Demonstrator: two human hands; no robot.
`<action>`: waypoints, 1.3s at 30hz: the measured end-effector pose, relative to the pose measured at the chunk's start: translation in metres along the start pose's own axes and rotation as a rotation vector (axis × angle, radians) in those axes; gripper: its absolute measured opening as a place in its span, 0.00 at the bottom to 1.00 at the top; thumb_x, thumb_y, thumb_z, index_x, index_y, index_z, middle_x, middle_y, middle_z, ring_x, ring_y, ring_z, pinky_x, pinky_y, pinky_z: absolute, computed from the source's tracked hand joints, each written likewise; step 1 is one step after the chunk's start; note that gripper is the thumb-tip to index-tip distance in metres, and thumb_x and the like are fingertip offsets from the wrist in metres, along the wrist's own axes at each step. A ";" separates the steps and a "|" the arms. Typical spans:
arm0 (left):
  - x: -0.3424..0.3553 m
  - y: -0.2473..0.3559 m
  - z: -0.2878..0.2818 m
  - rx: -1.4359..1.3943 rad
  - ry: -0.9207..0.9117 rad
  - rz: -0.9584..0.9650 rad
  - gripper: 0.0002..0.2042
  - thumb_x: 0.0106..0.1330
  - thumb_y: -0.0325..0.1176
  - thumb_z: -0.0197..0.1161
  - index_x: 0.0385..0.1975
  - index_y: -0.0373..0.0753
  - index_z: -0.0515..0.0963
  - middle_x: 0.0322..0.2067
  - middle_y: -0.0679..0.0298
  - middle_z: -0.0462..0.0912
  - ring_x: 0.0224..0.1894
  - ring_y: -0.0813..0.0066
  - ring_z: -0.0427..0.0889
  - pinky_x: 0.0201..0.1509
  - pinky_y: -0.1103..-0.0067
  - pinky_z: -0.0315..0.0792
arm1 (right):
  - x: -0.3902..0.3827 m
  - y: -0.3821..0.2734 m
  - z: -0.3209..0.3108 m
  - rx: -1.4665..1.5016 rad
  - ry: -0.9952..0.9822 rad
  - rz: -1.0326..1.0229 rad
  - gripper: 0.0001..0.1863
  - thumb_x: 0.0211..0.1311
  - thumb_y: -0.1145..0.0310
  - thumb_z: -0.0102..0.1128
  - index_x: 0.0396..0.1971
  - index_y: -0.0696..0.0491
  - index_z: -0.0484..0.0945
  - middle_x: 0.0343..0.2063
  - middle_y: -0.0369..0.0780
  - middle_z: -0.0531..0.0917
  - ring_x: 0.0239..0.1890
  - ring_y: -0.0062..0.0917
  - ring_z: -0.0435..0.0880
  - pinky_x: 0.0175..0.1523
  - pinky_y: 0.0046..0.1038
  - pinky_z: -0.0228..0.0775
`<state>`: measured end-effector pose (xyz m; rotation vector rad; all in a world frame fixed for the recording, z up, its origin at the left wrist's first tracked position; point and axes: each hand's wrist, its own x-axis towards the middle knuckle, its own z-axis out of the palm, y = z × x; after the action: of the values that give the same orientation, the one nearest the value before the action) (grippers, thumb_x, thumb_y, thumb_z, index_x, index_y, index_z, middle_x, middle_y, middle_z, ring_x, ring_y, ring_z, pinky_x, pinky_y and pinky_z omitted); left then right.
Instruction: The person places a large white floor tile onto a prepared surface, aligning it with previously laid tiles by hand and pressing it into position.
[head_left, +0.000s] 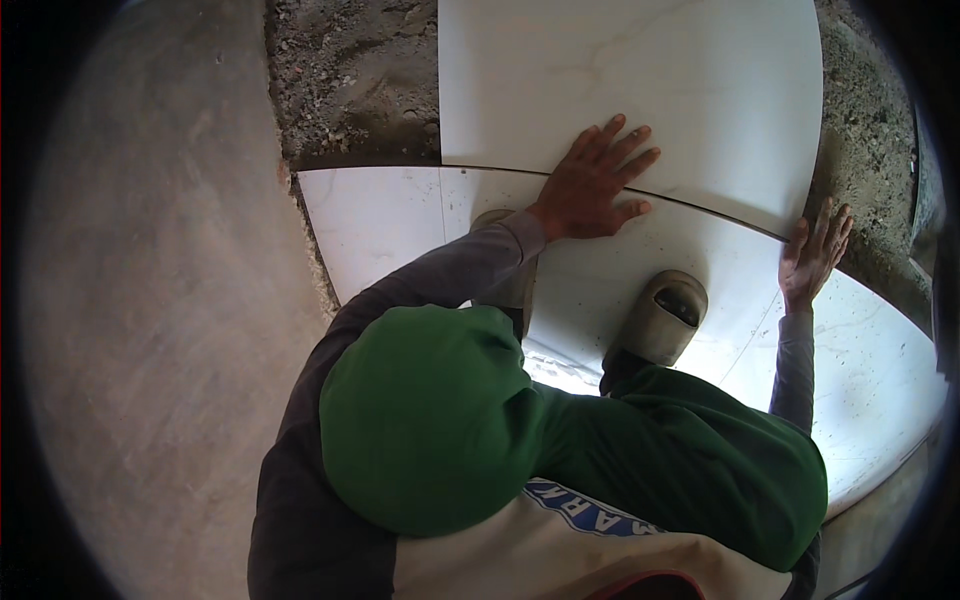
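Note:
My left hand (592, 188) lies flat with fingers spread across a seam between two pale, faintly veined floor tiles. Its fingers rest on the large far tile (640, 80), while the heel and thumb are over the nearer row of tiles (570, 285). At the right end of the same seam is my right hand (814, 255), fingers stretched out, by the far tile's right corner. Neither hand holds anything. A narrow dark line runs along the joint between the far tile and the near row.
My sandalled foot (668, 315) stands on the near tiles; another sandal (505, 285) is partly hidden behind my left forearm. Rough grey mortar bed (355, 80) lies left of the far tile, more rubble (865, 150) to its right. A smooth concrete surface (170, 300) fills the left side.

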<state>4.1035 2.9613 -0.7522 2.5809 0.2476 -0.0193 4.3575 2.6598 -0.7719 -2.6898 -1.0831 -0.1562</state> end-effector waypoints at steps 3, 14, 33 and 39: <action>-0.008 -0.027 -0.012 0.031 0.039 0.019 0.29 0.69 0.52 0.57 0.68 0.50 0.67 0.71 0.59 0.61 0.74 0.49 0.54 0.72 0.49 0.54 | 0.013 -0.008 -0.010 0.035 -0.001 -0.093 0.33 0.76 0.46 0.35 0.73 0.47 0.60 0.74 0.52 0.54 0.76 0.50 0.49 0.76 0.51 0.41; -0.144 -0.192 -0.080 0.494 0.472 -0.306 0.25 0.69 0.39 0.55 0.68 0.45 0.68 0.69 0.54 0.64 0.72 0.51 0.60 0.73 0.52 0.51 | 0.156 -0.072 -0.054 -0.194 -0.177 -0.594 0.28 0.78 0.51 0.40 0.72 0.43 0.61 0.73 0.45 0.60 0.74 0.39 0.58 0.76 0.44 0.53; -0.144 -0.241 -0.119 -0.780 0.279 -0.760 0.18 0.69 0.48 0.64 0.43 0.37 0.85 0.33 0.63 0.88 0.33 0.76 0.86 0.38 0.78 0.78 | 0.263 -0.109 0.007 -0.217 -0.553 -0.440 0.09 0.63 0.73 0.50 0.38 0.57 0.79 0.34 0.52 0.83 0.41 0.50 0.82 0.47 0.44 0.73; -0.119 -0.236 -0.113 -0.608 0.074 -0.599 0.18 0.67 0.46 0.64 0.41 0.36 0.85 0.34 0.58 0.88 0.37 0.68 0.87 0.44 0.73 0.78 | 0.204 -0.032 -0.039 -0.386 -0.734 -0.206 0.07 0.61 0.73 0.54 0.33 0.61 0.79 0.34 0.55 0.84 0.38 0.48 0.85 0.42 0.41 0.74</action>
<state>3.9401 3.1969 -0.7700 1.8317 0.8944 -0.0569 4.4817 2.8087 -0.6909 -3.0461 -1.6707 0.7160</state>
